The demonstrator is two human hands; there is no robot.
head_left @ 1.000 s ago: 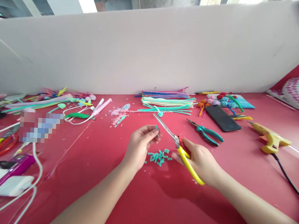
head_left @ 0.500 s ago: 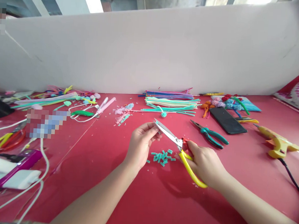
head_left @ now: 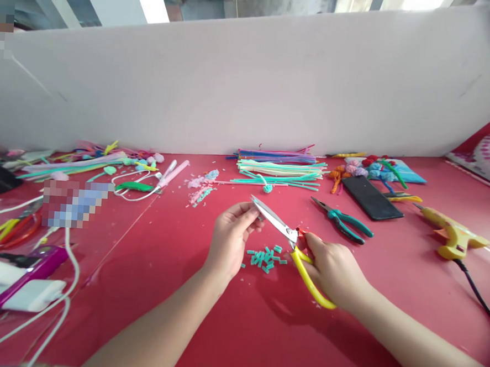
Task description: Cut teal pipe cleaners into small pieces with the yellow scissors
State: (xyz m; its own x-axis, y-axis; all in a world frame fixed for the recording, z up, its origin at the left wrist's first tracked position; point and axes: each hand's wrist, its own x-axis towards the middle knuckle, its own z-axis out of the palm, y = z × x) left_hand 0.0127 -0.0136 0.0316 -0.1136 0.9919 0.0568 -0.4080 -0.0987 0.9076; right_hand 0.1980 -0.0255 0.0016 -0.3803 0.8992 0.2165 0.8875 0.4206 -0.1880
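My right hand grips a pair of scissors with one yellow and one red handle. Their blades point up and left, with the tips at the fingers of my left hand. Those left fingers are pinched together; whatever lies between them is too small and too covered to make out. On the red table below the blades lies a small heap of short teal pipe cleaner pieces. Bundles of uncut pipe cleaners lie farther back, with a teal pompom on a white stem in front.
To the right lie teal-handled pliers, a black phone and a yellow glue gun. Left are a pink hair straightener, a purple power strip with white cables, and another pair of scissors. A white panel stands behind.
Almost nothing differs. The scissors and my right hand have shifted very slightly left, their tips still at my left fingers.
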